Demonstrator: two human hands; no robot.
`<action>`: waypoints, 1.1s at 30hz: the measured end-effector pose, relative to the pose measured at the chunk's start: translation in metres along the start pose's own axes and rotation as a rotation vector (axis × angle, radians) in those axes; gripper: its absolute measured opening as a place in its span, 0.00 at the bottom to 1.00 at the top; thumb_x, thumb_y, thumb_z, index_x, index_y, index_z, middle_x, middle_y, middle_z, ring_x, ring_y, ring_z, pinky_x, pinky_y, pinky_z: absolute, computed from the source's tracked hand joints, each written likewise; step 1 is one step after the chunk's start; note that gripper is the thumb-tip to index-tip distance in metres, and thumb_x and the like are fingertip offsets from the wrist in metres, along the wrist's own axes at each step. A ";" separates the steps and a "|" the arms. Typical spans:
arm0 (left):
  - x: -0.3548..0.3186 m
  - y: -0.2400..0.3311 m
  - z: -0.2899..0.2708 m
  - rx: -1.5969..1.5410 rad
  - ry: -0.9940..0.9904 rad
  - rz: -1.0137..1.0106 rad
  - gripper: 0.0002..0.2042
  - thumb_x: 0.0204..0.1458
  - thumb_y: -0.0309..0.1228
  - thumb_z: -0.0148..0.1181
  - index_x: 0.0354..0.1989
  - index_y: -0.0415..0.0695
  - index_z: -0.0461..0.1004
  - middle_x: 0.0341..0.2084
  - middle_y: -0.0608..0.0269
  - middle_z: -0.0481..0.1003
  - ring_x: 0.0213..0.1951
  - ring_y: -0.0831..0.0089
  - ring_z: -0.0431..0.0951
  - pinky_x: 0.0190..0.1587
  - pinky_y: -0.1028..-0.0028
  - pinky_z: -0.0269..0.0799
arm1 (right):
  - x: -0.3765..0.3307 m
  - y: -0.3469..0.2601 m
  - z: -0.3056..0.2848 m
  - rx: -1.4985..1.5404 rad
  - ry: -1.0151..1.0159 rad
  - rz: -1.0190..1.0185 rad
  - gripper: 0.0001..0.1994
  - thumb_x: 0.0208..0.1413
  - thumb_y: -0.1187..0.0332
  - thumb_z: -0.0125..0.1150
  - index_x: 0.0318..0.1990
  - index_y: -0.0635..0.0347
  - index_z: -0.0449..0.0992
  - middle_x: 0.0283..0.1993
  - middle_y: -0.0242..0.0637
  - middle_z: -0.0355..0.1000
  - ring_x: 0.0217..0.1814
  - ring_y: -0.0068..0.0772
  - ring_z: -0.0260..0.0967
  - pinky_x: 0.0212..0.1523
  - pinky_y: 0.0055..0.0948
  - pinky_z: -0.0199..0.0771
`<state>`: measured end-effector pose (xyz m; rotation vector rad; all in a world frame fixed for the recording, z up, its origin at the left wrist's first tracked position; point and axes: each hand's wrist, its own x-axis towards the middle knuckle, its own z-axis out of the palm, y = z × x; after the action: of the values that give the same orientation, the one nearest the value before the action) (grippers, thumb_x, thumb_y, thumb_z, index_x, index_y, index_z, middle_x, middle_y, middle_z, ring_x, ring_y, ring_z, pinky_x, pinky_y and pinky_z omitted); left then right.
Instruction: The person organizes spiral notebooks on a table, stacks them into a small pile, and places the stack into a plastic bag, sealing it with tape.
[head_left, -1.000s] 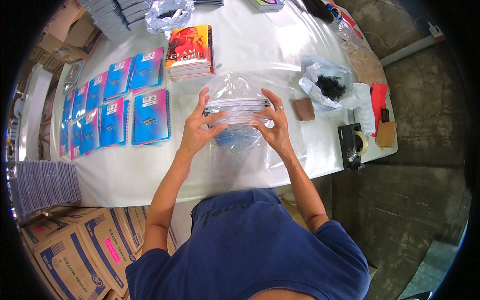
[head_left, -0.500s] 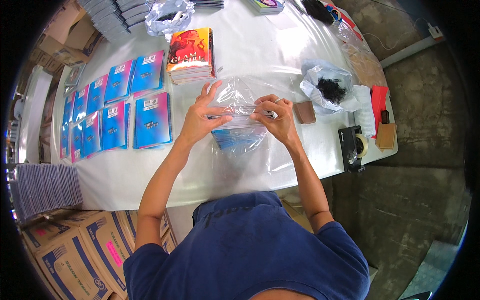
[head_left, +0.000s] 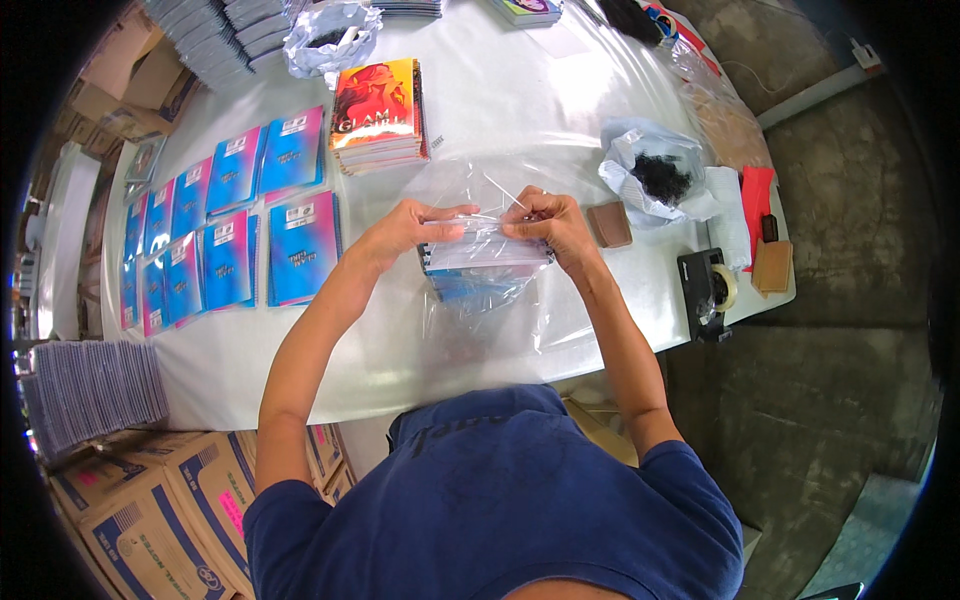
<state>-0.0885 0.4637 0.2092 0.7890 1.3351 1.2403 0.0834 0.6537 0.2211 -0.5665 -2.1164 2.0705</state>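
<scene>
A clear plastic bag (head_left: 512, 312) surrounds a small stack of spiral notebooks (head_left: 488, 252), whose white page edges and blue covers show through it. My left hand (head_left: 408, 230) pinches the bag's film at the upper left of the stack, thumb and fingers together. On the other side my right hand (head_left: 556, 226), a ring on one finger, pinches the film too and draws a fold upward. The bag's far end lies loose on the table beyond my hands. Glare on the film hides its exact folds.
Blue-pink notebooks (head_left: 303, 250) lie in rows at left. Behind my left hand stands a stack of red-yellow notebooks (head_left: 375, 110). To the right are a brown block (head_left: 609, 225), a lined bag of black bits (head_left: 660, 180) and a tape dispenser (head_left: 703, 290). Cardboard boxes (head_left: 150, 530) sit below.
My left hand's raised fingers have come down and closed on the film. My right fingers have bunched together, pulling up a fold. More of the stack's white edges now shows.
</scene>
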 end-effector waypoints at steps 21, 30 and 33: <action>-0.025 0.029 0.018 1.163 -0.119 0.316 0.30 0.45 0.36 0.65 0.60 0.53 0.66 0.64 0.68 0.59 0.68 0.52 0.49 0.66 0.46 0.47 | -0.017 -0.009 0.013 -0.260 -0.075 -0.250 0.19 0.34 0.85 0.54 0.31 0.53 0.85 0.38 0.27 0.70 0.43 0.25 0.61 0.42 0.23 0.61; -0.045 0.016 0.036 1.554 0.047 0.497 0.36 0.42 0.39 0.67 0.64 0.60 0.61 0.66 0.74 0.55 0.69 0.53 0.45 0.65 0.45 0.45 | -0.087 -0.022 0.045 -0.803 0.469 -0.379 0.09 0.51 0.76 0.60 0.39 0.57 0.80 0.40 0.37 0.74 0.43 0.34 0.69 0.46 0.30 0.66; -0.042 0.006 0.036 1.527 0.054 0.582 0.34 0.43 0.37 0.66 0.62 0.68 0.62 0.66 0.70 0.55 0.68 0.50 0.46 0.65 0.46 0.46 | -0.108 0.002 0.070 -0.193 0.410 0.215 0.08 0.57 0.68 0.59 0.35 0.65 0.78 0.33 0.38 0.75 0.33 0.28 0.70 0.40 0.26 0.70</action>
<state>-0.0472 0.4332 0.2313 2.3080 2.1030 0.3899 0.1587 0.5505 0.2331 -1.1782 -2.0873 1.6604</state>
